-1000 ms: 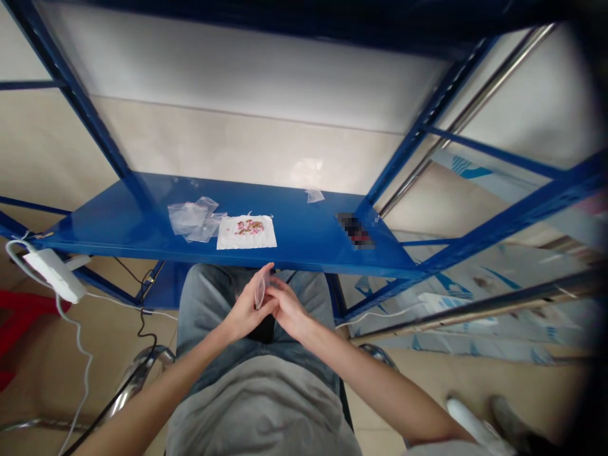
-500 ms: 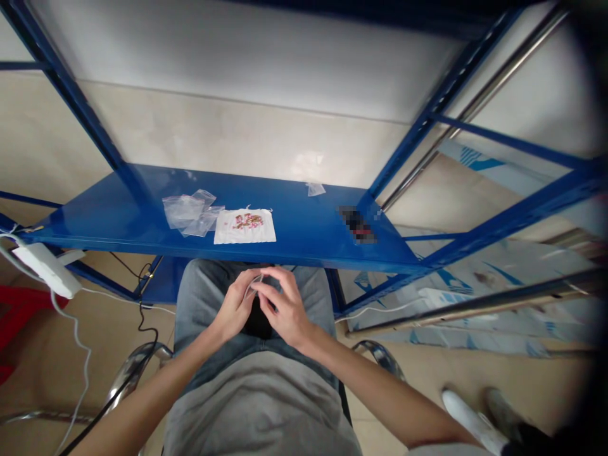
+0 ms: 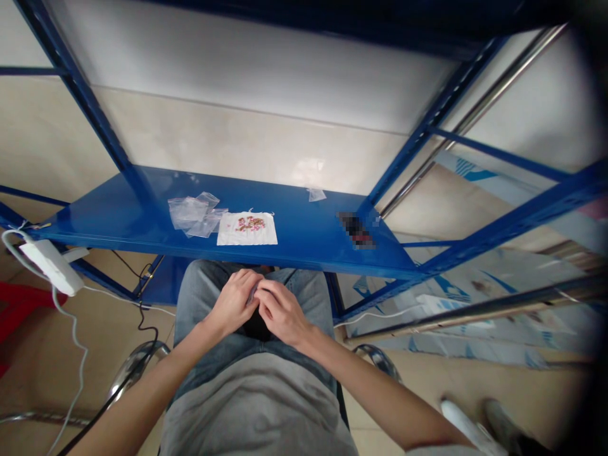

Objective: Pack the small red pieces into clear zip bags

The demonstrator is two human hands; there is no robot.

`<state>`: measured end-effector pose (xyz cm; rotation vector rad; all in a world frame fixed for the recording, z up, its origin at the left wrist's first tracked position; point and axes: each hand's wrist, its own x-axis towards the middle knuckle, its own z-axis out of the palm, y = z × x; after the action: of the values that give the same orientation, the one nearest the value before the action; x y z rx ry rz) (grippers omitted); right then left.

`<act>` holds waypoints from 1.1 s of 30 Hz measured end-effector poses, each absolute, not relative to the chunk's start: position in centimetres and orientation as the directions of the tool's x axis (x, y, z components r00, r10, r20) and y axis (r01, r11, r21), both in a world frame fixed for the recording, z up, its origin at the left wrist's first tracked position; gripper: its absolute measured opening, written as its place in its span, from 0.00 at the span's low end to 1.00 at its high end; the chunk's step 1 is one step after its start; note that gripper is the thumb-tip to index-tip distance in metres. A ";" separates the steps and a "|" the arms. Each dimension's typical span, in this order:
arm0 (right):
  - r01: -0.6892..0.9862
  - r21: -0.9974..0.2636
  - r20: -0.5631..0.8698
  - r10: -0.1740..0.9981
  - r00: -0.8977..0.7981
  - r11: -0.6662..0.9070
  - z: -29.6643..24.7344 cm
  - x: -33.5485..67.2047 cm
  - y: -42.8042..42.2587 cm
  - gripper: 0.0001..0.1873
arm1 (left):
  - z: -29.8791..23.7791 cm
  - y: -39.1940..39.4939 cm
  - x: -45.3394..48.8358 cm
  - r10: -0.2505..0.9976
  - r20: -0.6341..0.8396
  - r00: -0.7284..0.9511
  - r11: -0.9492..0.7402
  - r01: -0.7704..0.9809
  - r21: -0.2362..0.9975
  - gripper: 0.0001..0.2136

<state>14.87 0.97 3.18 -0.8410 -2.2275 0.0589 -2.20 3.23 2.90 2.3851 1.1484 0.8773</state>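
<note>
A small clear piece, mostly hidden, sits pinched between the fingertips of both hands, low over the person's lap. The left hand and the right hand are pressed together, fingers curled shut on it, knuckles touching. They hang just below the front edge of the blue shelf. On the shelf, well apart from the hands, lie a white printed pouch and, just beside it, a heap of clear bags. A power strip dangles off to the left.
</note>
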 end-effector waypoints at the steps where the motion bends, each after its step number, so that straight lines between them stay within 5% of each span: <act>1: 0.553 -0.286 0.618 0.592 -0.518 0.783 3.1 14.9 1.1 0.14 | 2.9 3.3 -2.3 0.786 0.369 0.495 -0.617 0.592 0.519 0.12; 8: 0.488 -0.326 0.521 0.585 -0.622 0.810 3.4 14.8 1.6 0.20 | 2.9 3.8 -3.1 0.773 0.323 0.547 -0.634 0.634 0.443 0.15; 15: 0.519 -0.261 0.245 0.576 -0.780 0.814 2.0 14.7 1.3 0.14 | 2.1 3.1 -1.8 0.726 0.260 0.637 -0.687 0.649 0.328 0.10; 21: 0.538 -0.189 0.166 0.567 -0.807 0.821 1.4 14.9 1.3 0.10 | 1.8 2.7 -1.2 0.697 0.170 0.697 -0.709 0.635 0.307 0.12; 27: 0.478 -0.198 0.345 0.517 -0.783 0.856 5.5 14.2 0.2 0.16 | 3.1 3.3 -3.8 0.784 0.239 0.573 -0.602 0.607 0.520 0.10; 33: 0.597 -0.341 0.634 0.647 -0.425 0.726 9.6 14.4 5.6 0.17 | 3.5 6.8 -5.4 0.907 0.334 0.255 -0.419 0.490 0.764 0.03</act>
<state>14.36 5.63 9.65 -0.9369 -2.1440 0.0812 -5.38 6.84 3.46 2.0142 1.2642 1.0563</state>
